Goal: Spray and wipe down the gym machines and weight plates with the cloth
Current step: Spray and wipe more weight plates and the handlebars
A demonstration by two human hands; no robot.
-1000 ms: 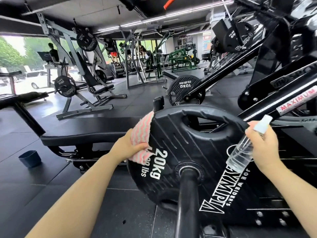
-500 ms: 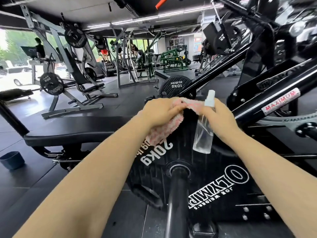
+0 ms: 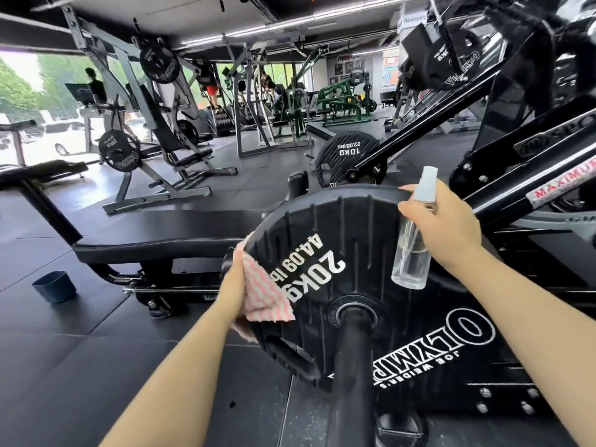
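- Gripping the cloth, the left hand is pressed against the left edge of the plate; the fingers are hidden behind the rim, so only the thumb side and the wrist are seen.
- The pink-and-white striped cloth is folded over the rim, one flap lying on the plate's face just right of the left fingers and covering part of the "20KG" lettering.
- The bottle is held by the right hand, with the fingers curled round its neck and upper body, at the plate's upper right edge.
- The bottle is clear and hangs below the right fingers, tilted, with its white spray head standing above them.
- The bottle's base is seen in front of the plate's face; whether it touches the plate cannot be told.
- The plate is mounted on a black bar, which runs toward the camera between the two forearms.
- A smaller plate marked "10KG" is seen beyond the right fingers, on the machine's sloping arm.
- A black bench pad lies left of the left fingers, well behind the cloth.
- A dark blue cup stands on the floor far left of the left hand.
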